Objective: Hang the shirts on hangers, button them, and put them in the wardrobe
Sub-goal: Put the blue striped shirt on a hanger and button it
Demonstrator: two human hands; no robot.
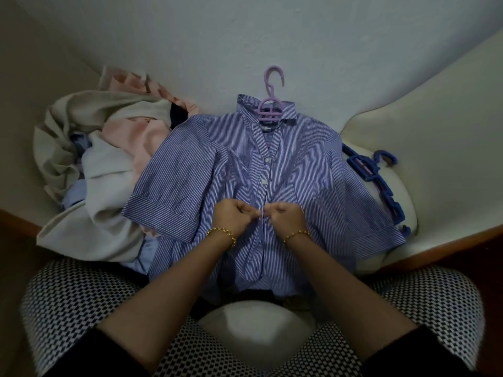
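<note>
A blue-and-white striped shirt [299, 170] lies flat on the bed in front of me, with a lilac hanger [270, 104] inside its collar and the hook pointing away. Two white buttons show fastened on the upper placket. My left hand [235, 216] and my right hand [285, 217] meet at the middle of the placket, fingers curled, each pinching an edge of the shirt front. The button between them is hidden by my fingers.
A heap of beige, pink and pale blue clothes [103, 164] lies to the left of the shirt. Several blue hangers [381, 180] lie stacked at the right on a white pillow [402, 202]. My knees in checked trousers [76, 306] frame the near edge.
</note>
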